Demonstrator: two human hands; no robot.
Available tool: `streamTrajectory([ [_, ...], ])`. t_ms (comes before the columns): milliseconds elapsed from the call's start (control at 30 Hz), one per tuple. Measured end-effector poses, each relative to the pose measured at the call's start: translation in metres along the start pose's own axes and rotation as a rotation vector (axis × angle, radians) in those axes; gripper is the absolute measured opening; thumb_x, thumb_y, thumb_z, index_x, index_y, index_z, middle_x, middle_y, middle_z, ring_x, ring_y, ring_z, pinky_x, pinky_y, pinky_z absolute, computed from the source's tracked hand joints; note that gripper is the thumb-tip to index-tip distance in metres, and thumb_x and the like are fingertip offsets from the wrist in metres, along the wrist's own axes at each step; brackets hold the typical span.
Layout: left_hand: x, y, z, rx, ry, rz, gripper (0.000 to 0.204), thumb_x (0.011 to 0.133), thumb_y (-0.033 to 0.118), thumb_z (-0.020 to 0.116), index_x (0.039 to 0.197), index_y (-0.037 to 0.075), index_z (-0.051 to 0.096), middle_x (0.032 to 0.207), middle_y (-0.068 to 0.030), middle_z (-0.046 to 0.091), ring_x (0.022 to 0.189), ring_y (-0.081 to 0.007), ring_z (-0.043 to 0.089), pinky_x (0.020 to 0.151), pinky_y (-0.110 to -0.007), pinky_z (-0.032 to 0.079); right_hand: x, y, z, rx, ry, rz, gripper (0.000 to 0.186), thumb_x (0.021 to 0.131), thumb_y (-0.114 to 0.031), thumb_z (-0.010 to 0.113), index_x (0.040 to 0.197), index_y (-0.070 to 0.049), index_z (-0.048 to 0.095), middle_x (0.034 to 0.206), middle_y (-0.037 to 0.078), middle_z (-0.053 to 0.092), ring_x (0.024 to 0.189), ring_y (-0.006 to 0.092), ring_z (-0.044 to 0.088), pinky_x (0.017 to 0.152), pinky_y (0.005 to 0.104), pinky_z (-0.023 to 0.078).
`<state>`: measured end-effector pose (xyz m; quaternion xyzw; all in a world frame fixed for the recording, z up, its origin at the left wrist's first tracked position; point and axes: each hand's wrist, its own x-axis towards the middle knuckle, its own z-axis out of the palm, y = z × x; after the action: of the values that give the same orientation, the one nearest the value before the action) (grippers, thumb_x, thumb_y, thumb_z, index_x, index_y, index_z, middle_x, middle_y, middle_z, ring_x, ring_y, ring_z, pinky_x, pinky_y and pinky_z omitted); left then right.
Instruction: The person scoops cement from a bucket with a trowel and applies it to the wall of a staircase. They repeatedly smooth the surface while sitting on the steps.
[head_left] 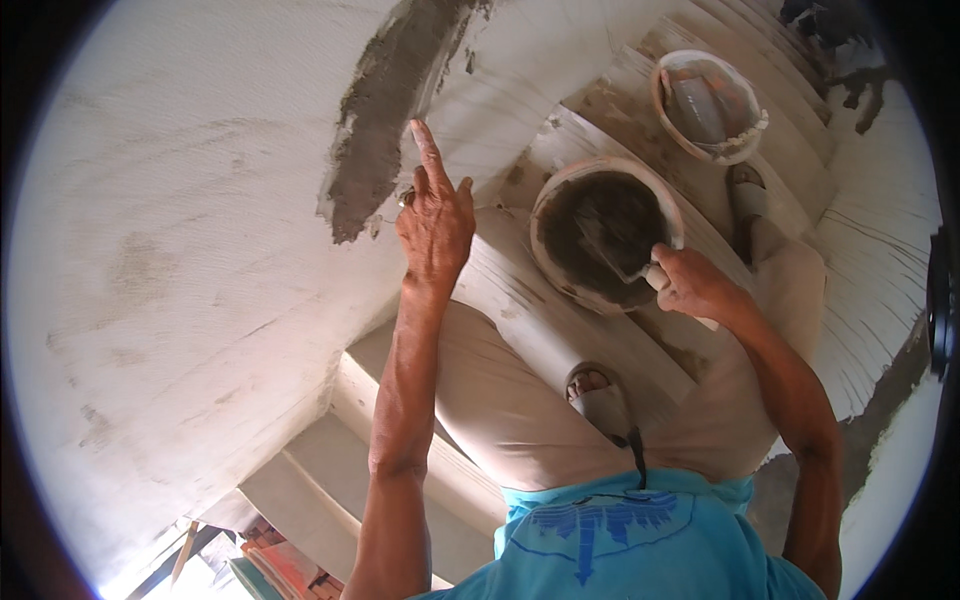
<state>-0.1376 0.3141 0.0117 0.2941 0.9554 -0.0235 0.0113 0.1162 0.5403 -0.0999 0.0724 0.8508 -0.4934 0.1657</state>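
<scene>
My left hand (432, 215) has its index finger stretched to the edge of a dark grey mortar patch (368, 150) on the pale wall (180, 250); its thumb sticks out and the other fingers curl, holding nothing visible. A ring shows on it. My right hand (690, 280) grips the handle of a trowel (625, 255), whose blade is in a round bucket (548, 235) of dark wet mortar.
A second round bucket (705, 110), holding a greyish object, stands higher on the dusty steps (505, 265). My sandalled feet (600, 400) are on the steps. More dark mortar streaks mark the right wall (850, 300). Stacked reddish objects (280, 560) lie at lower left.
</scene>
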Motion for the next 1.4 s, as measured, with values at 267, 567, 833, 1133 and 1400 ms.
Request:
streamTrajectory([
  [267, -0.013, -0.013, 0.022, 0.085, -0.212, -0.056, 0.092, 0.091, 0.019, 0.069, 0.161, 0.014, 0.01, 0.091, -0.0193, 0.069, 0.075, -0.0346, 0.07, 0.065, -0.046, 0.055, 0.01, -0.011, -0.017, -0.259, 0.011, 0.063, 0.032, 0.077, 0.0, 0.065, 0.108, 0.0, 0.063, 0.089, 0.022, 0.068, 0.094, 0.04, 0.067, 0.082, 0.0484, 0.052],
  [567, -0.021, -0.024, 0.03, -0.153, -0.17, 0.101, 0.051, 0.089, 0.017, 0.068, 0.134, -0.002, 0.054, 0.097, -0.0248, 0.07, 0.089, -0.0409, 0.07, 0.076, -0.049, 0.056, 0.02, -0.013, 0.001, -0.65, 0.117, -0.284, 0.032, 0.078, 0.002, 0.063, 0.11, 0.001, 0.062, 0.098, 0.021, 0.065, 0.095, 0.0354, 0.063, 0.083, 0.0439, 0.049],
  [833, -0.024, -0.024, 0.024, -0.208, -0.307, 0.054, 0.048, 0.093, 0.024, 0.066, 0.134, 0.002, 0.057, 0.103, -0.0265, 0.07, 0.098, -0.0422, 0.068, 0.086, -0.05, 0.054, 0.055, -0.024, 0.007, -0.702, -0.111, -0.128, 0.016, 0.083, -0.003, 0.059, 0.088, -0.003, 0.074, 0.087, 0.016, 0.072, 0.091, 0.0308, 0.07, 0.08, 0.0405, 0.054],
  [1133, -0.023, -0.027, 0.023, -0.24, -0.371, 0.044, 0.049, 0.095, 0.028, 0.065, 0.136, 0.001, 0.056, 0.104, -0.029, 0.07, 0.104, -0.043, 0.067, 0.09, -0.051, 0.053, 0.076, -0.008, 0.018, -0.831, -0.211, -0.196, 0.015, 0.082, -0.005, 0.06, 0.08, -0.005, 0.074, 0.082, 0.015, 0.071, 0.084, 0.0311, 0.07, 0.073, 0.0414, 0.055],
  [1400, -0.027, -0.032, 0.032, -0.265, -0.286, 0.098, 0.04, 0.093, 0.024, 0.064, 0.126, 0.002, 0.059, 0.095, -0.0256, 0.071, 0.092, -0.0433, 0.069, 0.081, -0.052, 0.054, 0.088, -0.028, 0.02, -0.884, -0.436, -0.181, 0.017, 0.081, -0.004, 0.064, 0.09, -0.008, 0.078, 0.094, 0.01, 0.075, 0.092, 0.0288, 0.073, 0.08, 0.0393, 0.059],
])
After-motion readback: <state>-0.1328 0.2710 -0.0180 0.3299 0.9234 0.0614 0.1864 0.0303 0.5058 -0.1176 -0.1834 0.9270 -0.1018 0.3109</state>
